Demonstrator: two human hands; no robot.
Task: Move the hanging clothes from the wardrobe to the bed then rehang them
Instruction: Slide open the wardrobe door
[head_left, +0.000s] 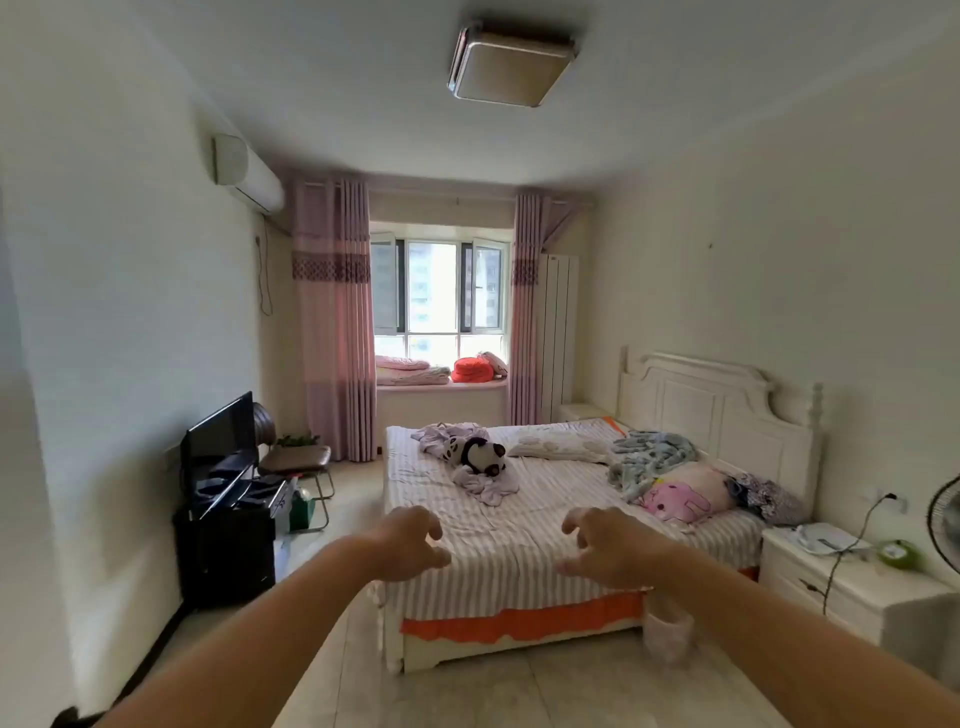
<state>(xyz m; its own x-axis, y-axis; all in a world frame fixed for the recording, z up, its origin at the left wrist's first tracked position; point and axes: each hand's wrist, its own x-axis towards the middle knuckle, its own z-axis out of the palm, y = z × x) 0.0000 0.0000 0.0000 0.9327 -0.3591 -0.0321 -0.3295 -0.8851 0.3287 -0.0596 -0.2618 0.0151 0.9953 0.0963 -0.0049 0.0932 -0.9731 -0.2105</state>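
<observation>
While both arms reach forward at chest height, the left hand (408, 545) and the right hand (605, 548) hang in the air side by side, each with its fingers loosely curled like claws and holding nothing. Beyond them stands the bed (519, 566), its striped sheet running away toward the far window (439, 291). On the far part of the bed lies a crumpled lilac garment (483, 480) with a panda plush toy (480, 454) on top of it. To the right, near the white headboard (722, 410), lie a blue blanket (652, 457) and a pink pillow (685, 493). A nightstand (841, 582) stands at the near right, a television (221, 447) on the left. The wardrobe is out of view.
</observation>
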